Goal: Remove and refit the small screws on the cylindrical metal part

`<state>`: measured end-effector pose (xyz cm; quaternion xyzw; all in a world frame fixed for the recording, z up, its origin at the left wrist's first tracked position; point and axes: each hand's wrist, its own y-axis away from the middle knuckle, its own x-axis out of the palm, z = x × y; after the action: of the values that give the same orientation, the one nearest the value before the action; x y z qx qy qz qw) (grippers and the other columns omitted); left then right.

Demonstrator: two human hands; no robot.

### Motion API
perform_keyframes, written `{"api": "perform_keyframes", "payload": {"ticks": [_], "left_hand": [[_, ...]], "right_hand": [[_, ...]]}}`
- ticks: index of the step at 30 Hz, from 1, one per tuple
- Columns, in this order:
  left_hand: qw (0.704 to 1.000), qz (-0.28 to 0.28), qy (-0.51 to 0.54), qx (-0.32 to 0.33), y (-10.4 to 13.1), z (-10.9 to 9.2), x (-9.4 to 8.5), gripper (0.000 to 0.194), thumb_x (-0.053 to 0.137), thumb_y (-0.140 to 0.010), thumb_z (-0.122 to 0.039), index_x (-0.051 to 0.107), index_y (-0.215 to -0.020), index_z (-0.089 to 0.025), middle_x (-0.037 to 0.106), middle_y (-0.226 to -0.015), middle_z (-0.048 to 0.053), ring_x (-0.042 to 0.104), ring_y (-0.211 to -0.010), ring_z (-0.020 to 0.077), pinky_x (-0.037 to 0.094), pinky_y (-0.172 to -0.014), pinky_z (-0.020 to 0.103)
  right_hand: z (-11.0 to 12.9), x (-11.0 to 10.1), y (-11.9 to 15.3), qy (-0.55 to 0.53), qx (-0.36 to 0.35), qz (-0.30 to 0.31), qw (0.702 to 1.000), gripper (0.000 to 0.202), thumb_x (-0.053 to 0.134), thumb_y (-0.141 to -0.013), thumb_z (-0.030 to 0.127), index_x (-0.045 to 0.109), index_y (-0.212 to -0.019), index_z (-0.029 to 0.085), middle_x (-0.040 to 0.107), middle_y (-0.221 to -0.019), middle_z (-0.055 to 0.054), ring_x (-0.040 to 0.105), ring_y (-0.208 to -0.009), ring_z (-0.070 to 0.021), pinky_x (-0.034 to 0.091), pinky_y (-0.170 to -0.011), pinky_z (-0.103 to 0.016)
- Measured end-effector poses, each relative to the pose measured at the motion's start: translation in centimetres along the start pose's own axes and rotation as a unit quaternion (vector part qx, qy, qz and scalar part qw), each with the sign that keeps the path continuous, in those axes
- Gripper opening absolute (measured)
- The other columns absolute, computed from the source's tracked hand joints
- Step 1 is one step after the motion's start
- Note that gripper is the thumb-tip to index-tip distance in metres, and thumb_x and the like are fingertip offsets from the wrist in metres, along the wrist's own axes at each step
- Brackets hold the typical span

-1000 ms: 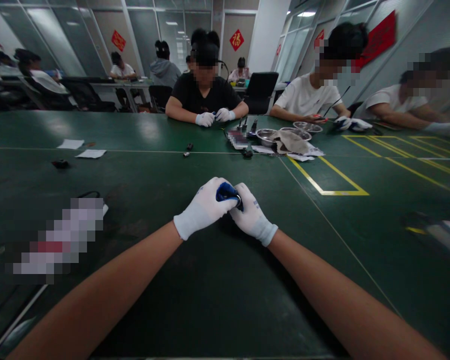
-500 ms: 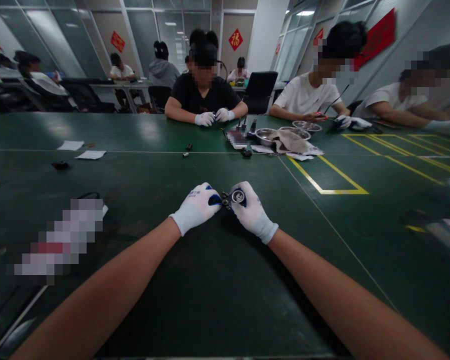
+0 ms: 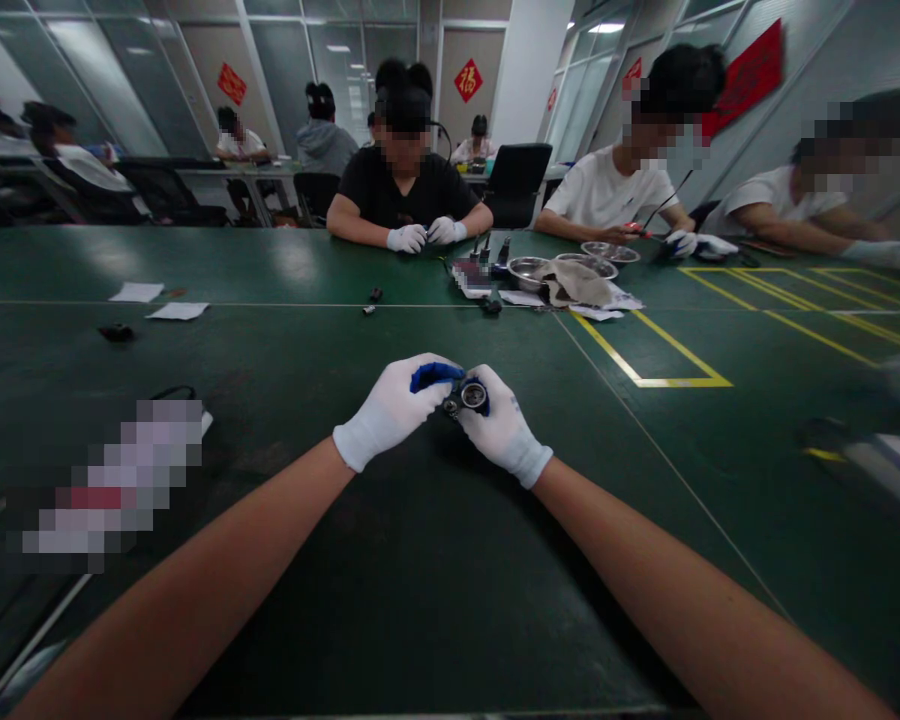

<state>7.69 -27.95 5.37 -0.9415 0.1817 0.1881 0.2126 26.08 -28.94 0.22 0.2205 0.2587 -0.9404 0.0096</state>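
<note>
My left hand (image 3: 401, 402), in a white glove with blue fingertips, reaches over a small dark metal part (image 3: 451, 407), its thumb and fingers curled at the part's left and upper edge. My right hand (image 3: 499, 418), gloved the same way, is wrapped round a round metal piece (image 3: 473, 396) with a silver rim and a dark inside. The dark part lies against the left of the round piece, between the two hands. What the left fingertips touch is partly hidden.
On the green table (image 3: 420, 600) lie a blurred pale object (image 3: 124, 475) at the left, white papers (image 3: 178, 311), a black item (image 3: 116, 332) and two small parts (image 3: 376, 294). Metal bowls (image 3: 529, 269) and a grey cloth (image 3: 576, 284) are further back. People sit opposite.
My left fingers have risen and moved over the dark part toward my right hand. The round piece is tilted slightly differently in my right hand. The whole view has shifted a little.
</note>
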Motion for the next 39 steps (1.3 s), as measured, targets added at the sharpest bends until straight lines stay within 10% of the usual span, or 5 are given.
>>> {"api": "perform_keyframes", "payload": {"ticks": [26, 34, 39], "left_hand": [[0.966, 0.059, -0.251, 0.023, 0.2, -2.1, 0.9, 0.007, 0.071, -0.089, -0.023, 0.075, -0.093, -0.019, 0.066, -0.105, 0.007, 0.067, -0.096, 0.0246, 0.059, -0.090, 0.043], [0.996, -0.054, -0.059, 0.036, 0.5, 0.2, 1.3, 0.033, 0.073, -0.085, -0.017, 0.063, -0.116, -0.020, 0.069, -0.116, 0.008, 0.069, -0.111, 0.0248, 0.057, -0.104, 0.048], [0.998, -0.016, -0.056, 0.031, 0.6, 1.2, 1.5, 0.043, 0.083, -0.078, -0.023, 0.067, -0.118, -0.020, 0.067, -0.119, 0.008, 0.069, -0.114, 0.0270, 0.056, -0.107, 0.050]], "right_hand": [[-0.1, 0.5, 0.0, 0.031, -0.100, 0.029, 0.994, 0.015, 0.058, -0.082, 0.026, 0.043, -0.080, 0.026, 0.051, -0.082, -0.001, 0.049, -0.071, -0.0184, 0.043, -0.064, -0.034], [-0.5, 0.4, 0.3, -0.014, -0.046, -0.015, 0.999, 0.035, 0.063, -0.080, 0.022, 0.046, -0.110, 0.024, 0.063, -0.092, -0.004, 0.062, -0.079, -0.0223, 0.054, -0.072, -0.040], [-1.4, 1.3, 0.6, -0.035, -0.061, -0.053, 0.996, 0.070, 0.069, -0.080, 0.020, 0.034, -0.141, 0.025, 0.062, -0.116, -0.010, 0.067, -0.099, -0.0260, 0.058, -0.089, -0.049]]}}
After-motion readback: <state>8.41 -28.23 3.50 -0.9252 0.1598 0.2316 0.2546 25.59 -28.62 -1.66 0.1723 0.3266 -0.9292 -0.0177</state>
